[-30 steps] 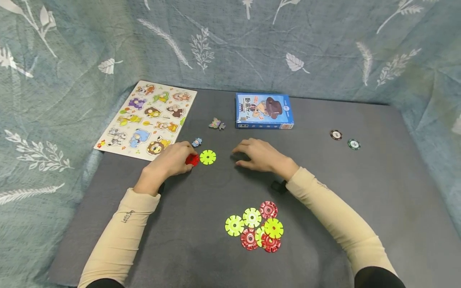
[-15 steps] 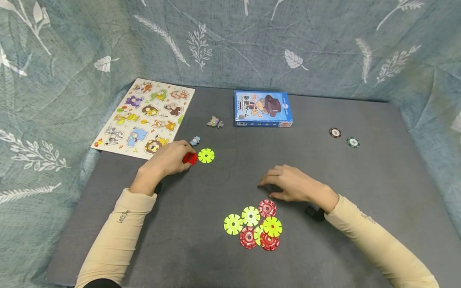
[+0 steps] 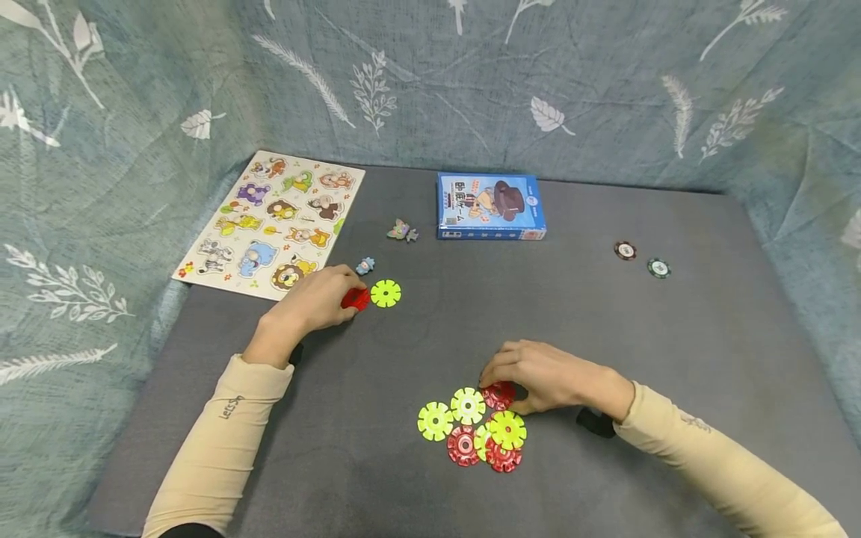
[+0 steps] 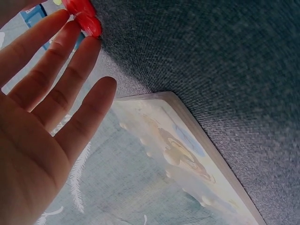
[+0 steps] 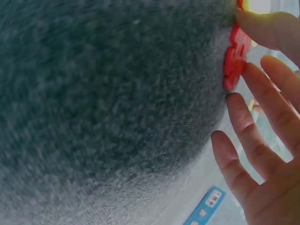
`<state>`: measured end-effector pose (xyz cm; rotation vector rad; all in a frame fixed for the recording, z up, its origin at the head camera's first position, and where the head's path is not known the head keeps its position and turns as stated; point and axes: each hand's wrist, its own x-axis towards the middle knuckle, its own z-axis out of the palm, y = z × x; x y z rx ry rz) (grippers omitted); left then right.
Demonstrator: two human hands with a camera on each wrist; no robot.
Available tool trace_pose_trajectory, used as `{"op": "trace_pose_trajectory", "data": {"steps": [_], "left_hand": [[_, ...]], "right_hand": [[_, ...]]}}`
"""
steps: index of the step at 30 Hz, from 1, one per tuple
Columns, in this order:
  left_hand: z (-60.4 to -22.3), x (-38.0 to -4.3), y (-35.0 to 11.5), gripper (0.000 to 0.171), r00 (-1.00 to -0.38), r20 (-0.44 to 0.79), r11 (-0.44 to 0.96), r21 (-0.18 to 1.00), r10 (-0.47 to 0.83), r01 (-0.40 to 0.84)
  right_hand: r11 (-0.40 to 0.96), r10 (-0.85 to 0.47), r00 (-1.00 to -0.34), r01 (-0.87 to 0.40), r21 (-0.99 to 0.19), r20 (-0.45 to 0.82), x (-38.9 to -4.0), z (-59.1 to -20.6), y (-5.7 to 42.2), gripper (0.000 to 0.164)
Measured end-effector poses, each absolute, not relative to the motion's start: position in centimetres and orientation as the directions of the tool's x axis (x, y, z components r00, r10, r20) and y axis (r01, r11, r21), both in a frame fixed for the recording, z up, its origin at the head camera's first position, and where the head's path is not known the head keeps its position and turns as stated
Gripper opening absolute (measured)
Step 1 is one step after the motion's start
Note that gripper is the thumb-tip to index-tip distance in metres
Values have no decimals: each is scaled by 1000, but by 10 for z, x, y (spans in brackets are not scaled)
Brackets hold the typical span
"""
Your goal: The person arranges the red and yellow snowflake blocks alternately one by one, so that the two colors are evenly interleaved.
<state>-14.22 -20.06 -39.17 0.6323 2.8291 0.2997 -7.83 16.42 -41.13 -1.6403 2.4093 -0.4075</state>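
My left hand (image 3: pixel 312 302) holds a red notched plastic disc (image 3: pixel 356 300) between thumb and fingers, beside a yellow-green notched disc (image 3: pixel 386 294). In the left wrist view the fingertips touch the red disc's edge (image 4: pixel 89 21). My right hand (image 3: pixel 551 377) pinches another red disc (image 3: pixel 498 394) at the top of a loose group, its thumb on one side and fingers on the other. The right wrist view shows that red disc (image 5: pixel 234 61) standing out at the thumb and fingertips. Below it lie yellow-green discs (image 3: pixel 435 421) and red discs (image 3: pixel 464 445), some overlapping.
A wooden animal puzzle board (image 3: pixel 269 224) lies at the back left. Near it are a small blue figure (image 3: pixel 365 266) and a butterfly-like trinket (image 3: pixel 401 231). A blue card-game box (image 3: pixel 491 207) stands at the back, with poker chips (image 3: pixel 659 267) to the right.
My right hand has moved right and toward me from the middle of the table, and its fingers now close on the top red disc. The left hand stays at its disc.
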Motion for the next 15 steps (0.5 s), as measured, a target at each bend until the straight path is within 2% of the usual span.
{"op": "trace_pose_trajectory", "data": {"steps": [9,15], "left_hand": [[-392,-142,-201,38,-880,-173,885,242,443,398],[-391,-141,-200,38,-881,-180,888,243,437,390]], "right_hand": [[313,-938,-340,-912,-265,63,-74,-417,164,42],[348,-924,-377,-897,-272,63,-74,-417,164,41]]}}
